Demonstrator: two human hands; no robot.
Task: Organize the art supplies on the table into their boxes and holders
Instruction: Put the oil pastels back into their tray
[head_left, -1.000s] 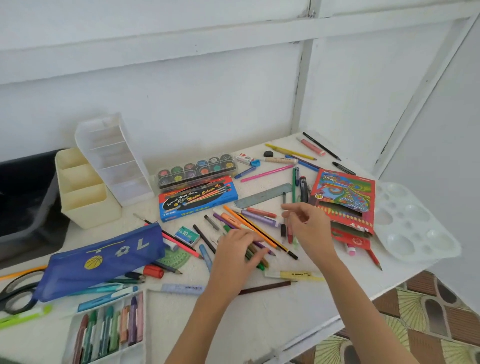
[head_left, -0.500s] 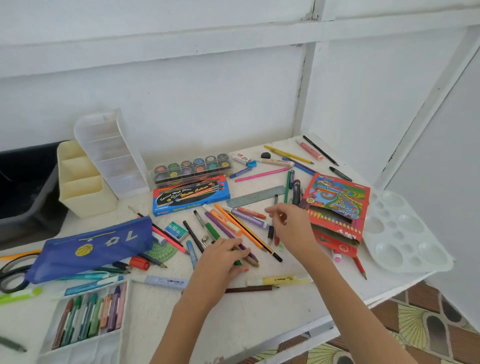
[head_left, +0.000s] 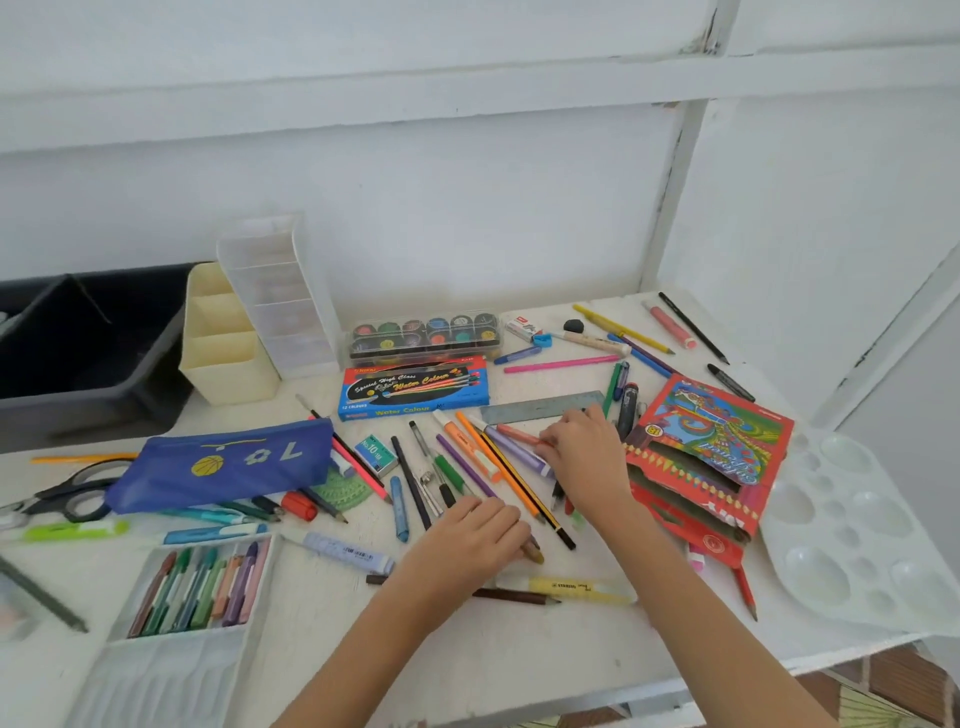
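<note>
— Both hands had shifted since a second earlier: the right hand had slid up toward the metal ruler, and the left hand had flattened further over the loose pencils.

— What was each hand holding?

— The right one had its fingertips pinched narrow on a short orange crayon just below the ruler. The left lay palm down with fingers curled over pencil ends; whether it truly gripped any, I could not tell.

— Why lie flat like that?

— Probably to rake the pencils together and stop them rolling while the other hand picked out single pieces.

— And where did they belong?

— Likely the red pencil box, lying open just right of the right hand, its slot facing the pile. The cream holder and clear holder stood against the wall, well apart to the left, past the blue paint box.

— Any room to work?

— Little. The table was bare only along its near edge. The white palette sat at the right edge, seemingly partly overhanging, so a wide sweep of the elbow could have knocked it. A red pencil also lay close to that corner.
</note>
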